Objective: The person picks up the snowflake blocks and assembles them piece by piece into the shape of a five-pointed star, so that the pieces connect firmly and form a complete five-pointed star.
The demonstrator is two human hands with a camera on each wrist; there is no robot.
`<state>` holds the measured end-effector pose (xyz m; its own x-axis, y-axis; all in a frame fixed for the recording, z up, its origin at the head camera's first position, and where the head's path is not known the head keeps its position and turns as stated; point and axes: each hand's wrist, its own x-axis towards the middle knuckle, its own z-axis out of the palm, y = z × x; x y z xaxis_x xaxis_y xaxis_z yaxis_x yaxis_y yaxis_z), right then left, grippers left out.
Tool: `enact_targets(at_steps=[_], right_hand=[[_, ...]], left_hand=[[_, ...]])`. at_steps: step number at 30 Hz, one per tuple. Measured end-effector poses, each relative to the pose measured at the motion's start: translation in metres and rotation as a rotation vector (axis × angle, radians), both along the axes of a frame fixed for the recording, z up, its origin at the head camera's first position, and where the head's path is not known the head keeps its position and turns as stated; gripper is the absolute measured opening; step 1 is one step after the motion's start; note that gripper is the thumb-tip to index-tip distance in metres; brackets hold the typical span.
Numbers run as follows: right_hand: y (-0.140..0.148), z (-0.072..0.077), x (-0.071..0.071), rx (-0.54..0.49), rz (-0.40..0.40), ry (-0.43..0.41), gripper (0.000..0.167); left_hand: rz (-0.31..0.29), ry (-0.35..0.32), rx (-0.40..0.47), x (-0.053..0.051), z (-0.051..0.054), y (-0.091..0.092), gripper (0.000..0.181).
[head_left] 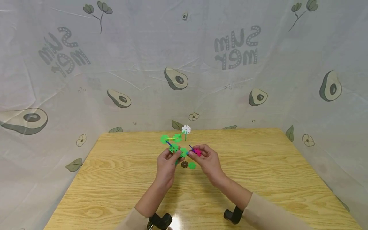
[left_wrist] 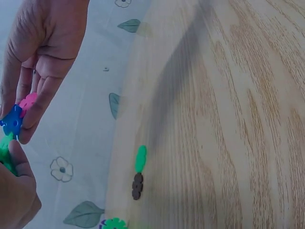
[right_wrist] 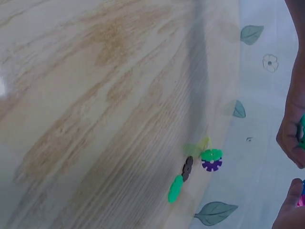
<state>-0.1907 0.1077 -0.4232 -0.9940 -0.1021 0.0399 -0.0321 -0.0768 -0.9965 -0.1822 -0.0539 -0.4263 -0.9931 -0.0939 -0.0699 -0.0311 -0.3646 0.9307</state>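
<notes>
Pale sheeting [head_left: 143, 64] wraps this whole scene, printed avocados [head_left: 28, 119] out on the left, mirrored lettering [head_left: 64, 52] above, and below it all a wood-grained counter [head_left: 109, 179]. Coming up from the left, a beige sleeve [head_left: 132, 222], with a black fitting [head_left: 162, 221] at the wrist. Follow that forearm to the first of the hands, and the left hand [head_left: 166, 166] has thumb and fingers pinching green in a chain of notched discs [head_left: 177, 138]. There's the chain, zigzagging from between the hands toward the counter's far edge: green, a dark blue disc [head_left: 169, 143] edge-on, more green, a yellow disc [head_left: 170, 139] edge-on, green again, then a white disc [head_left: 186, 129] at the far end! Just nearer the camera than the grip sit a brown disc [head_left: 185, 164] and, touching it on the right, a green disc [head_left: 192, 165]. The right wrist view adds a purple disc [right_wrist: 212, 165] against a green one beside that pair. Over to the right hand [head_left: 211, 163], and it's pinching too: a pink disc [head_left: 197, 152] and a bright blue disc [left_wrist: 12, 123], the blue touching the left hand's green. Fully slotted together? Cannot tell. Another black fitting [head_left: 233, 215] and the right sleeve [head_left: 270, 210] finish the sweep.
</notes>
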Motion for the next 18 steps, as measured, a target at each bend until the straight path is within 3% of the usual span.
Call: enact_targets(at_steps=[11,15,18], right_hand=[[-0.014,-0.001,0.003,-0.071,-0.043,0.029,0.028],[-0.013,-0.001,0.001,-0.073,0.001,0.016,0.029],[-0.008,0.001,-0.001,-0.067,0.078,0.011,0.033]], left_hand=[[0.035,0.029,0.019,-0.002,-0.003,-0.001,0.032],[0.027,0.017,0.019,-0.002,-0.002,-0.004,0.031],[0.009,0.018,0.023,-0.002,0.000,-0.007,0.026]])
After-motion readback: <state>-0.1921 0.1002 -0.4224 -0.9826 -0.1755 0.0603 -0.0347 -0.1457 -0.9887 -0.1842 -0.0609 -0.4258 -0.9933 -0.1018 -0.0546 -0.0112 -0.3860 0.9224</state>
